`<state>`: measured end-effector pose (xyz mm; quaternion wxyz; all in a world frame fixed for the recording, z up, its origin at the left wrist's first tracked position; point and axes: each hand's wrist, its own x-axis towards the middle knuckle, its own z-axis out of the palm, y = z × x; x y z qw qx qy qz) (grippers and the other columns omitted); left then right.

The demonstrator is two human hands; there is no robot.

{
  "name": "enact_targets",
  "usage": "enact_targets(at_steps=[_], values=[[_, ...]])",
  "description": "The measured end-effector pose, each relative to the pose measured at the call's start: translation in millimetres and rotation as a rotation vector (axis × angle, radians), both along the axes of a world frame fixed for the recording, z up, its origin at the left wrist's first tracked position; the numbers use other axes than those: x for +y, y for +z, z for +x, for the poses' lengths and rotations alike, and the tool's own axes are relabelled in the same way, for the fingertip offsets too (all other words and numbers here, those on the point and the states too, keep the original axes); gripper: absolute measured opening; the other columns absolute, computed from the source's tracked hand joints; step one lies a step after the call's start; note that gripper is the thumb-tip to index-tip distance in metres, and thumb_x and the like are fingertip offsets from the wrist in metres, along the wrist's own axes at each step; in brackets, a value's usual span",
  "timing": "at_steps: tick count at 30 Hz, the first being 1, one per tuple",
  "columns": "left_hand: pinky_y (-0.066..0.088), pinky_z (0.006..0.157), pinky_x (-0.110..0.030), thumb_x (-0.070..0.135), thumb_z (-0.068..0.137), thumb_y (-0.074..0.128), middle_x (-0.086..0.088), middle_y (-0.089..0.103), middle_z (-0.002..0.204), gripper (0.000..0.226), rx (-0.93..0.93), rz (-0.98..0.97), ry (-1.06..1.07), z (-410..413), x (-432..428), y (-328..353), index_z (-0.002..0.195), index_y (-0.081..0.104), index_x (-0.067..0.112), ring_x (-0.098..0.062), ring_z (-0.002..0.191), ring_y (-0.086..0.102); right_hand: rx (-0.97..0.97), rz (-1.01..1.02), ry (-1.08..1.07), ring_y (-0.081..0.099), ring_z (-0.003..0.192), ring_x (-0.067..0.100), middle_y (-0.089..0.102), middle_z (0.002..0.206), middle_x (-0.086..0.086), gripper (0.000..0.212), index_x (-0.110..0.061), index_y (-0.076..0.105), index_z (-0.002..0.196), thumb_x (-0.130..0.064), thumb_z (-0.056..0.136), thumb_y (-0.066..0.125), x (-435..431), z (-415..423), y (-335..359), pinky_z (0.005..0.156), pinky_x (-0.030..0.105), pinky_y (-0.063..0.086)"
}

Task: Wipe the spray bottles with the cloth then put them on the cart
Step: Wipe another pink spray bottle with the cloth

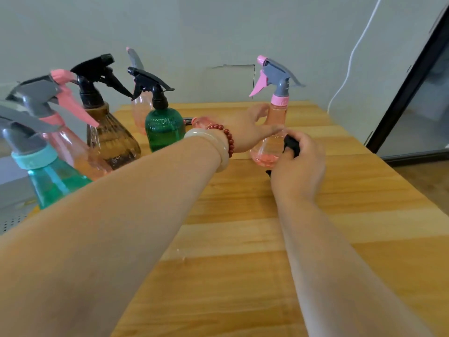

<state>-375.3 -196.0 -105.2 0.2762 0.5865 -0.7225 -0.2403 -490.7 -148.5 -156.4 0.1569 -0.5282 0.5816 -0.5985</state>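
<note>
Head view: our left hand (245,132) grips the clear pink plastic spray bottle (279,113), upright on the wooden desk (243,239) with little pink liquid (266,159) inside; our right hand (301,166) holds the black cloth (290,143) against it.

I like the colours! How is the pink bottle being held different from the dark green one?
The pink bottle has a grey-and-pink sprayer; the dark green bottle has a black one. The pink bottle is held by the left hand; nobody holds the dark green bottle. Both are upright on the table.
</note>
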Motion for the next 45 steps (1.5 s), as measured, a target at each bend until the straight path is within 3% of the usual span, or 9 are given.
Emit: enact_targets(at_steps=[7,12,16,21,25,30,33,37,45], values=[[0.038,0.088,-0.023,0.038,0.099,0.056,0.003,0.059,0.129,0.045,-0.018,-0.118,0.076,-4,11,-4,0.138,0.048,0.017,-0.010,0.110,0.054,-0.005,-0.019,-0.006,0.042,0.095,-0.003,0.053,0.113,-0.002,0.039,-0.011,0.065,0.121,0.008,0.090,0.050,-1,-4,-3,0.080,-0.005,0.028],[0.040,0.068,-0.024,0.035,0.094,0.057,0.005,0.053,0.100,0.024,0.022,-0.251,0.246,3,38,-17,0.109,0.049,0.018,-0.013,0.086,0.053,0.039,-0.040,0.024,0.043,0.100,0.000,0.058,0.123,0.009,0.037,-0.009,0.064,0.123,0.006,0.091,0.050,1,1,-6,0.080,-0.007,0.025],[0.034,0.058,-0.015,0.029,0.093,0.062,0.011,0.048,0.089,0.026,0.101,-0.233,0.282,8,55,-20,0.107,0.042,0.018,0.001,0.075,0.046,0.068,-0.039,0.048,0.052,0.113,0.014,0.059,0.125,0.009,0.036,-0.008,0.063,0.124,0.004,0.093,0.050,2,3,-6,0.086,0.003,0.027],[0.033,0.060,-0.005,0.035,0.095,0.062,0.013,0.047,0.095,0.040,0.102,-0.246,0.303,16,77,-24,0.125,0.044,0.014,0.008,0.077,0.044,0.055,-0.030,0.109,0.055,0.113,0.015,0.059,0.124,0.006,0.036,-0.011,0.063,0.124,0.003,0.094,0.050,8,6,-4,0.091,0.011,0.034],[0.040,0.070,-0.008,0.037,0.095,0.062,0.008,0.056,0.107,0.048,0.175,-0.241,0.340,29,108,-28,0.134,0.044,0.016,-0.004,0.087,0.052,0.065,-0.119,0.293,0.060,0.108,0.018,0.060,0.115,0.002,0.034,-0.011,0.065,0.120,0.003,0.091,0.053,22,16,-3,0.095,0.024,0.045],[0.039,0.053,-0.005,0.039,0.097,0.057,0.020,0.052,0.089,0.047,0.166,-0.215,0.391,54,156,-32,0.137,0.042,0.017,0.003,0.068,0.051,0.050,-0.162,0.405,0.055,0.101,0.000,0.061,0.115,0.003,0.034,-0.011,0.065,0.119,0.005,0.089,0.057,41,25,2,0.086,-0.001,0.035],[0.041,0.065,-0.012,0.039,0.096,0.057,0.014,0.057,0.102,0.048,0.214,-0.204,0.417,66,177,-34,0.136,0.043,0.019,0.002,0.081,0.054,-0.005,-0.117,0.478,0.059,0.099,-0.008,0.061,0.116,0.002,0.035,-0.015,0.063,0.121,0.001,0.091,0.060,52,32,4,0.077,-0.001,0.039],[0.044,0.066,-0.019,0.036,0.093,0.062,0.013,0.059,0.100,0.036,0.321,-0.234,0.446,73,193,-39,0.123,0.042,0.030,-0.003,0.078,0.056,0.049,-0.081,0.486,0.055,0.109,0.006,0.059,0.113,-0.011,0.039,-0.021,0.062,0.125,-0.014,0.088,0.071,63,42,7,0.088,0.003,0.036],[0.043,0.094,-0.015,0.045,0.082,0.074,0.012,0.051,0.122,0.067,0.438,-0.350,0.544,65,199,-49,0.137,0.046,0.022,0.001,0.108,0.049,-0.035,0.012,0.579,0.066,0.088,0.002,0.073,0.089,-0.013,0.019,-0.032,0.070,0.098,-0.015,0.089,0.066,77,55,4,0.074,0.011,0.046]])
